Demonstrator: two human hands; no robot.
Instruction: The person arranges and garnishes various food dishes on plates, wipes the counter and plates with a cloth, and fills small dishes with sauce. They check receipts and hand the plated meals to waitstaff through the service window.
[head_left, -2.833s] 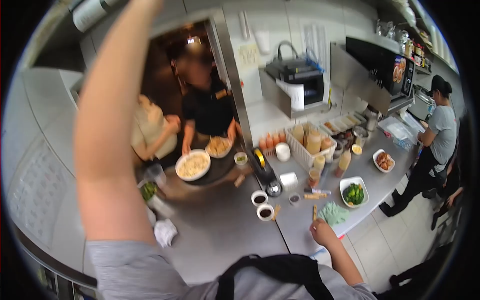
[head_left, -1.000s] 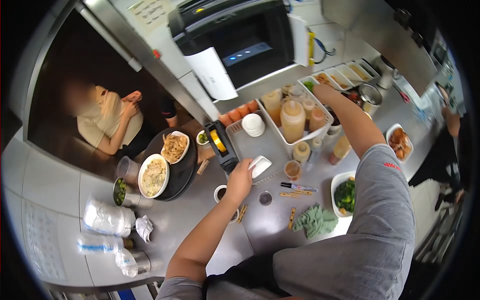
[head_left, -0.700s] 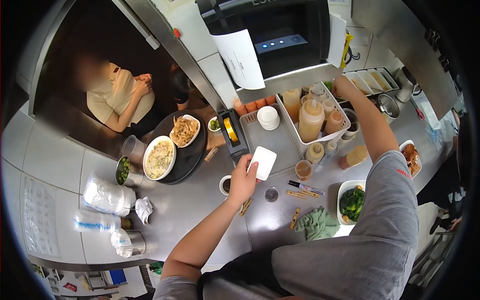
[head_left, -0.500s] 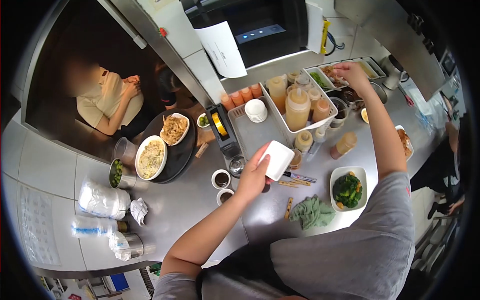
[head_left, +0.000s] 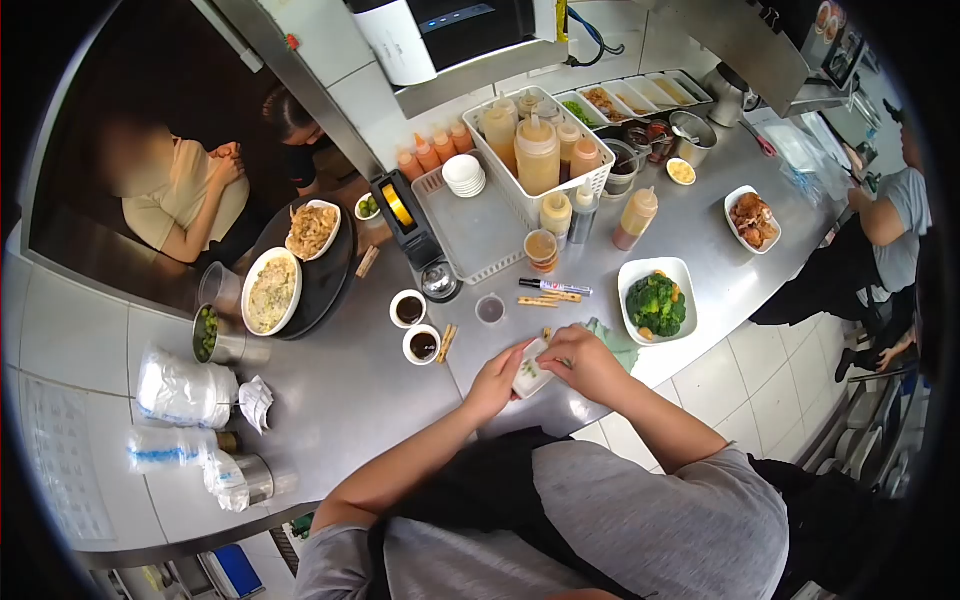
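Note:
My left hand point(head_left: 490, 388) grips a small white rectangular dish point(head_left: 522, 389) above the counter's front edge. A few chopped green bits point(head_left: 530, 369) lie inside it. Over the dish's right side, the fingers of my right hand point(head_left: 590, 366) are pinched together; whatever they may hold is hidden. A green cloth point(head_left: 616, 346) lies partly behind that hand. Beyond it stands a square white bowl point(head_left: 676, 266) of broccoli point(head_left: 657, 302). Two cups of dark sauce point(head_left: 424, 346) sit to the left of my hands.
A basket of squeeze bottles point(head_left: 538, 158) stands behind a marker point(head_left: 556, 287). Topping trays point(head_left: 603, 101) line the back. At left, a round black tray point(head_left: 330, 290) carries two filled dishes. Fried food point(head_left: 752, 220) sits at right, near a co-worker point(head_left: 890, 220).
My right hand has come back from the topping trays to the white dish. My left hand has lowered the dish toward me, and green bits now show in it. The view has shifted.

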